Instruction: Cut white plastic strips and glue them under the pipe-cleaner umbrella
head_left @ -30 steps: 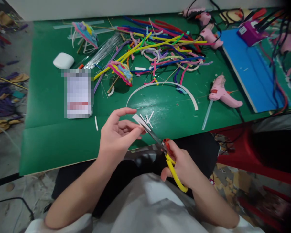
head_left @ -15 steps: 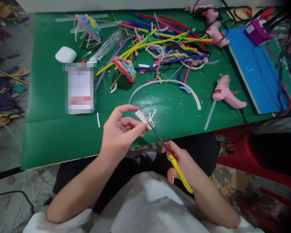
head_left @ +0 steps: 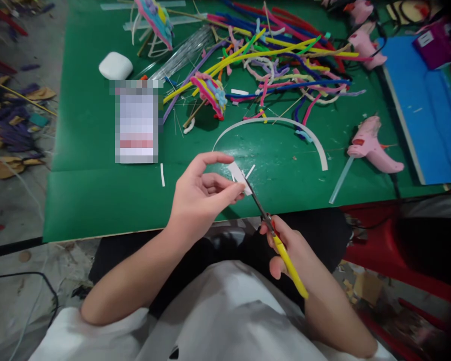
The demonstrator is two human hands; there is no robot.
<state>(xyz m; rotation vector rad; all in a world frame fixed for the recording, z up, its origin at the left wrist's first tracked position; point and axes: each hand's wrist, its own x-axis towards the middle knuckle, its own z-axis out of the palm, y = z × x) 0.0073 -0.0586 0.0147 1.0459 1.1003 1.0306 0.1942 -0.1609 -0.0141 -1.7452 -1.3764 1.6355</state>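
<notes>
Fingers of the left hand and its thumb are clamped on a white paper piece, held on the near side of the curved strip; those of the right hand are wrapped round the handles of the scissors, nearer still than the strip, dark blades lying along the paper's edge; whether they bite into it I cannot tell; a thin paper slip lies inside the strip's open side; beyond the strip, pipe cleaners lie tangled; right of it rests a pink glue gun; left of it, a white case.
</notes>
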